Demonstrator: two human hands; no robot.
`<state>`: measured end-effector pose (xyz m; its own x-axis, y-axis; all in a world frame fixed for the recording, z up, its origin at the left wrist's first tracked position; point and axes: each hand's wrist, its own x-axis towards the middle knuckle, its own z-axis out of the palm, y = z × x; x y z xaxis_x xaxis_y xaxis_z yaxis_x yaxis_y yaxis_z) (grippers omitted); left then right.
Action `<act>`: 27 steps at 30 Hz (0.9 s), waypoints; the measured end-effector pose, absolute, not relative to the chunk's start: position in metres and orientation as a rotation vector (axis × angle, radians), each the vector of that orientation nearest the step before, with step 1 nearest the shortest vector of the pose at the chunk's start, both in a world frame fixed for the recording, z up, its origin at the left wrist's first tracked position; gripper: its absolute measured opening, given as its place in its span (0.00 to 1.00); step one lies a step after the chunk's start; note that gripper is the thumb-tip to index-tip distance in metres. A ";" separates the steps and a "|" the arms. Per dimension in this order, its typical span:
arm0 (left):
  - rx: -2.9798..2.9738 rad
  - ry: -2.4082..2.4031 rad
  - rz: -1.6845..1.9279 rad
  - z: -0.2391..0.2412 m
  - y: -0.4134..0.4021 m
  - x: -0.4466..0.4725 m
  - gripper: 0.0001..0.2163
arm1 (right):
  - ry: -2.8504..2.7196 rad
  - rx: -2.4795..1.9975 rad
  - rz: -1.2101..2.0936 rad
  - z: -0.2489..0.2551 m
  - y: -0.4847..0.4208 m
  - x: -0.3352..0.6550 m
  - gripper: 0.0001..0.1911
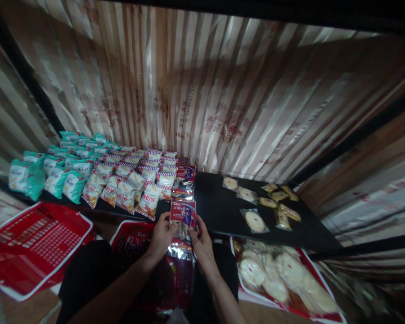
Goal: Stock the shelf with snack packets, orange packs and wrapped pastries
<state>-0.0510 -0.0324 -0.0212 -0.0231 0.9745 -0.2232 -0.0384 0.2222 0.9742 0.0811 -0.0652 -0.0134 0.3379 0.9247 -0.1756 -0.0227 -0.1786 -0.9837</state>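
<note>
My left hand point(162, 237) and my right hand point(201, 245) grip the two sides of a red-and-purple snack packet point(183, 213) with a clear lower part. They hold it upright at the front edge of the black shelf point(212, 202). Just behind it, similar red packets point(185, 173) stand in a line on the shelf. Below my hands, between my knees, lie more dark red packets point(177, 279), partly hidden by my arms. To the left of my hands are rows of white-and-orange snack bags point(148, 198).
Teal snack bags point(56, 180) fill the shelf's left end. Flat round packaged cakes point(254, 220) and gold-wrapped pieces point(282, 216) lie on its right. Red baskets stand below: a tilted one point(43, 247) at left, another point(324, 279) of round cakes at right. Striped curtain point(222, 90) hangs behind.
</note>
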 end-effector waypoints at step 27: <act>0.777 1.287 0.995 0.017 -0.018 -0.051 0.18 | -0.589 -1.397 1.262 -0.003 -0.057 0.075 0.41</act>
